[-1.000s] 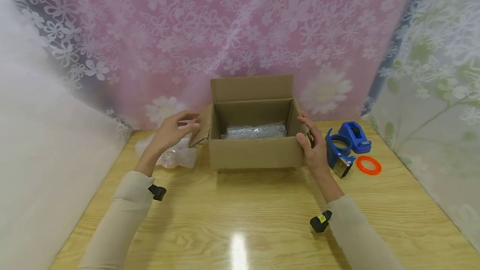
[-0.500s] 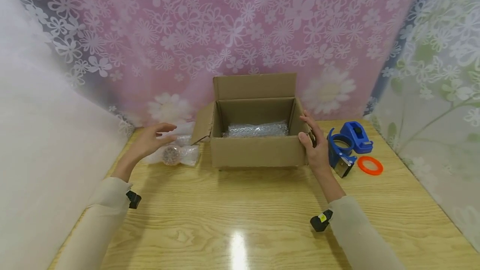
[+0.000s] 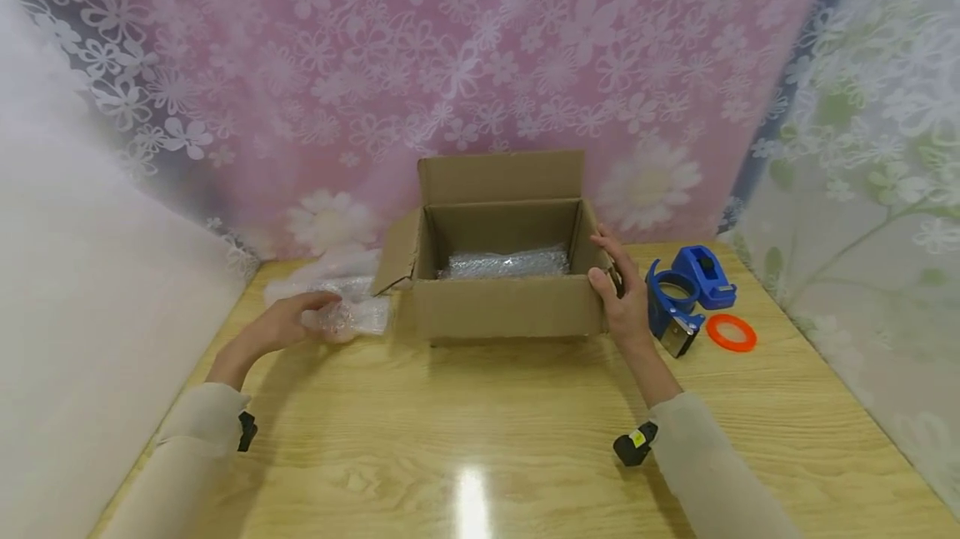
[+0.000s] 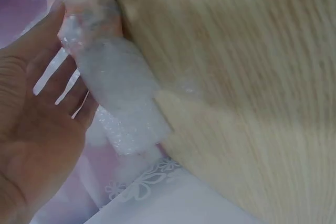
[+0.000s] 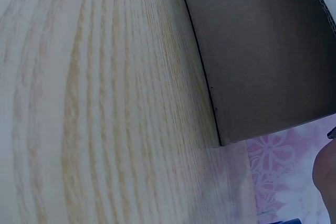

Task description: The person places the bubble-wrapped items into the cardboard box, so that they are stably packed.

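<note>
Two hands: left hand [image 3: 288, 324] grasps the bubble-wrapped bundle [image 3: 347, 316], right hand [image 3: 617, 296] grips the cardboard box [image 3: 504, 306].

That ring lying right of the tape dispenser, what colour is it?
The ring is plain orange, clearest in the head view.

No writing, label, brand or number can be read in any view. The cardboard box [image 3: 498, 272] shows plain brown faces. The blue tape dispenser [image 3: 686, 293] bears no legible mark.
</note>
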Motion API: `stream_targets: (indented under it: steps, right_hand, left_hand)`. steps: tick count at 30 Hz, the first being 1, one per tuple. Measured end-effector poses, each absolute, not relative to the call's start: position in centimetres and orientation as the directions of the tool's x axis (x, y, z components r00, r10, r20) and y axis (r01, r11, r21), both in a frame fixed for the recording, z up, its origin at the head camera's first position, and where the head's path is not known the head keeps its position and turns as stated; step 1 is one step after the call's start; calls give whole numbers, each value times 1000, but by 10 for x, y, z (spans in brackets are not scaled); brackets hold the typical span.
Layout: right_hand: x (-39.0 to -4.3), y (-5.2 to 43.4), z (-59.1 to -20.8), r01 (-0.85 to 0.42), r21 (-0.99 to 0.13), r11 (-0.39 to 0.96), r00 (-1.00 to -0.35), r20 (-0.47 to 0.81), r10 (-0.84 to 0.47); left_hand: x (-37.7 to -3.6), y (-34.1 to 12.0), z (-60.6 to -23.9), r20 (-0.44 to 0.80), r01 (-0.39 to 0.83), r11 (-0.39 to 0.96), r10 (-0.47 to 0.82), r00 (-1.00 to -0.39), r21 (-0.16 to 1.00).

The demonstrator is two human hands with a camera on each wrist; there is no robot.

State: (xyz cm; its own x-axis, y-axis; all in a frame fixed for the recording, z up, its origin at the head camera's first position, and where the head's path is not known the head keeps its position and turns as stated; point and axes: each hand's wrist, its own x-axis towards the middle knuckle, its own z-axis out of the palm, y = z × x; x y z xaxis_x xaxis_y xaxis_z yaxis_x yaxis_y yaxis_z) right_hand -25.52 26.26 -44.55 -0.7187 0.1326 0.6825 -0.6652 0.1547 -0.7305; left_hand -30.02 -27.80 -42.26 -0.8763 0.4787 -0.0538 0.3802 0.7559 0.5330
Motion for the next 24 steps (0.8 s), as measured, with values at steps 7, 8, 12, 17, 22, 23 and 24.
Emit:
stream_targets:
  steps: [7,8,12,17,22,23,24]
  right_hand:
    - [-254,260,-446,-659,-735,160,-724,678,128]
    - [-253,260,-446,-658,-735,163,-724,677,129]
    - [-250,258,-443,-650,-741,170,-730,671,132]
    - [-239,251,-428,-654,-739,165,-728,673,128]
    - [-231,248,-418,-642,-746,174,-738,663,120]
    - [-234,250,-421,-644,-744,176,-737,666,120]
    - [-237,252,-424,-643,-745,175,-738,665,119]
  left_hand:
    - [-297,-280,-434,-48,398,735,503,-863,550]
    - [-297,-279,-435,-58,385,739,495,-867,553]
    - [-296,-276,-439,-105,338,763,465,-879,551]
    - [-294,-278,-445,-91,337,781,446,-890,526]
    - [-292,-285,-443,-73,356,782,453,-889,512]
    - [-291,-287,-443,-73,358,783,453,-889,508]
    - [-291,-289,-442,-73,357,785,452,-889,506]
